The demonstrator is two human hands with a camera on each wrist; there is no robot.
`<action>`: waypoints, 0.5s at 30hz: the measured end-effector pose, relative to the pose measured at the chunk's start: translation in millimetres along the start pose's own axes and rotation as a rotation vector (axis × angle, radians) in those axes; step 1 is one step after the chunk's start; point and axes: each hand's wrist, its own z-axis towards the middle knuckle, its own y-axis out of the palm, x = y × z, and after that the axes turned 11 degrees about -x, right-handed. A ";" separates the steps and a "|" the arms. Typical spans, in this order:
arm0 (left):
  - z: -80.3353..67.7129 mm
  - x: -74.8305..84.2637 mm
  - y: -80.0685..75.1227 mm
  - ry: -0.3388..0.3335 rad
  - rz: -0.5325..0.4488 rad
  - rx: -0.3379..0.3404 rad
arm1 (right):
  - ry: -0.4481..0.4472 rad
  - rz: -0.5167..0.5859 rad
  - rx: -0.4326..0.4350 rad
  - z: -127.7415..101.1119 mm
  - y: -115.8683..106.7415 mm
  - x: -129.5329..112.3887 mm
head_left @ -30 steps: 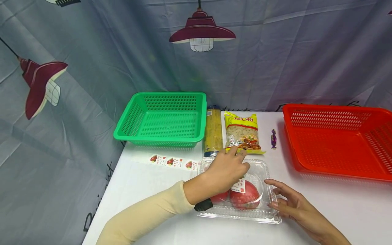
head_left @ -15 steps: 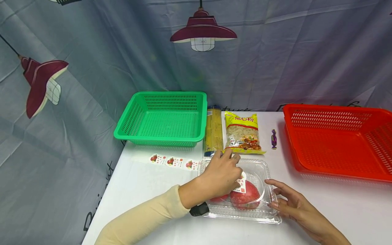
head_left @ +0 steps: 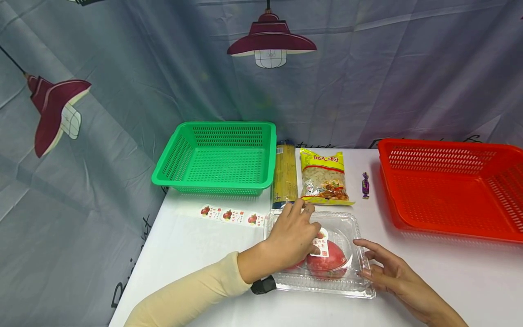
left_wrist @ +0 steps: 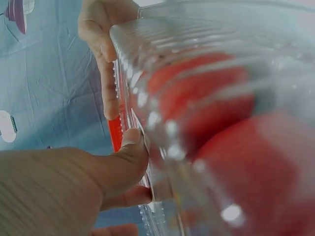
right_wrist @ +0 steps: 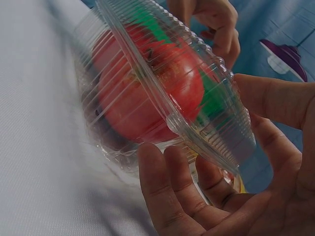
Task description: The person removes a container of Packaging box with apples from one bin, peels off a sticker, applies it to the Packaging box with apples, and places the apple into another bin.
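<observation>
A clear plastic clamshell box (head_left: 347,227) lies on the white table with two round red fruits (head_left: 328,259) inside. A small fruit sticker (head_left: 322,242) sits on its lid. My left hand (head_left: 292,234) lies flat over the lid's left half, its thumb beside the sticker. In the left wrist view that thumb (left_wrist: 118,167) presses the ribbed box edge (left_wrist: 206,98). My right hand (head_left: 386,270) touches the box's right rim with straight fingers. The right wrist view shows those fingers (right_wrist: 197,196) along the box's side (right_wrist: 162,83).
A green basket (head_left: 216,156) stands at the back left and a red basket (head_left: 449,186) at the right. Between them lie a spaghetti pack (head_left: 284,175), a yellow pasta bag (head_left: 324,177) and a purple candy (head_left: 365,185). A sticker strip (head_left: 229,215) lies left of the box.
My left hand has slid back and to the left across the lid, uncovering more of the sticker. The right hand and the box have stayed put.
</observation>
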 end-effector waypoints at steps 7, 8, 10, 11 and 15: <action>-3.7 3.0 3.4 0.017 0.011 0.051 | -0.012 0.000 -0.003 0.0 0.7 -0.2; -4.5 3.5 4.0 0.017 0.006 0.054 | -0.010 -0.002 -0.002 0.0 0.9 -0.3; -5.8 4.2 4.8 0.018 -0.010 0.055 | -0.007 -0.007 0.002 0.0 1.4 -0.5; -6.4 4.5 5.0 0.019 -0.017 0.054 | -0.007 -0.008 0.003 0.1 1.5 -0.6; -8.0 4.5 3.4 0.009 -0.041 0.050 | -0.009 -0.003 0.006 0.0 1.7 -0.3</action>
